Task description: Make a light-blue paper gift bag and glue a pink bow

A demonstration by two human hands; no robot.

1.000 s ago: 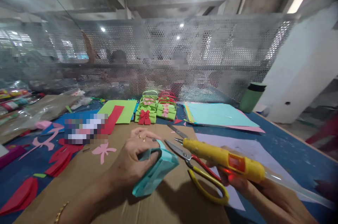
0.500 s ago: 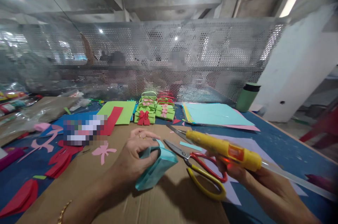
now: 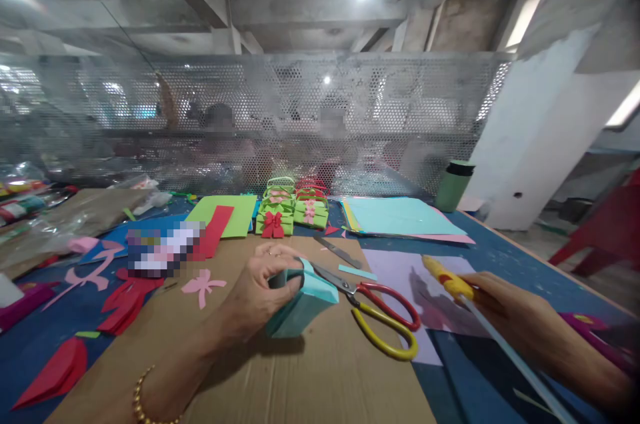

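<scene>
Light-blue paper, folded into a small boxy bag (image 3: 305,304) with crisp edges and a slight sheen, was pinched in the left hand (image 3: 273,281) — thumb on the near side, fingers curled behind. It sat tilted over the brown cardboard (image 3: 320,384); I couldn't tell if its bottom edge touched. That hand wore a gold ring, plus a beaded gold bracelet (image 3: 137,397) at the wrist. The right hand (image 3: 505,301) had its fingers wrapped round a yellow glue gun (image 3: 447,277), nozzle facing away, over a lilac sheet (image 3: 395,263), with a translucent glue stick (image 3: 510,349) poking out the back.

Between the hands lay open scissors (image 3: 351,288), metal blades, one red loop and one yellow, right beside a thin pale-blue strip (image 3: 357,273). Left of the left hand was a flat pink paper bow (image 3: 203,287).

As for writing, one item (image 3: 167,247) was pixelated, so anything printed on it was unreadable. Further back stood little green bags (image 3: 319,216) with looped handles and red or pink bows, then stacked sheets (image 3: 405,216) with light blue on top, a green tumbler (image 3: 453,189) with a dark collar — and behind that lot, a perforated grey screen (image 3: 280,144).
</scene>
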